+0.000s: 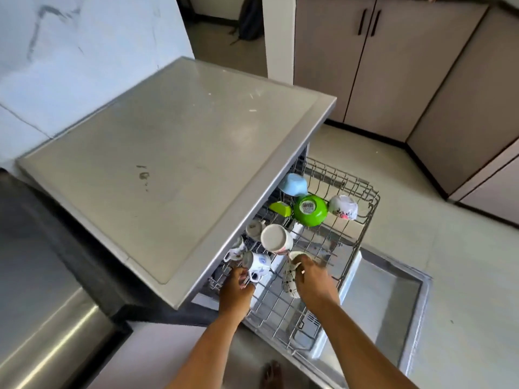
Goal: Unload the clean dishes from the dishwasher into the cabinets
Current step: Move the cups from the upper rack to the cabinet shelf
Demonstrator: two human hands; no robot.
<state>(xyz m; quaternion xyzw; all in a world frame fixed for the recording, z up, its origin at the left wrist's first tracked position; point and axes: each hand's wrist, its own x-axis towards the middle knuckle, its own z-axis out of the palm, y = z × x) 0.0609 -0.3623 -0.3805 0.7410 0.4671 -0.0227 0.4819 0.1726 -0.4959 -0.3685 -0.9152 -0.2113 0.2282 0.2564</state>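
The dishwasher's wire rack [362, 228] is pulled out over the open door [393, 299]. My left hand [237, 287] grips the handle of a white mug with blue print [259, 263] at the rack's near left. My right hand [313, 277] grips a white mug with dark speckles [289, 279] by its rim. Behind them lie a plain white mug [276, 238], a green bowl [310, 210] turned upside down, a light blue bowl [293, 184], a flowered white cup [343, 206], a lime green piece [280, 208] and small cups [254, 230].
The dishwasher's grey top [174, 164] juts out over the rack's left side. Beige lower cabinets with dark handles [368, 23] stand across the tiled floor [463, 262] at the back right. A steel appliance [36, 304] sits at the left. A bare foot [271, 374] shows below.
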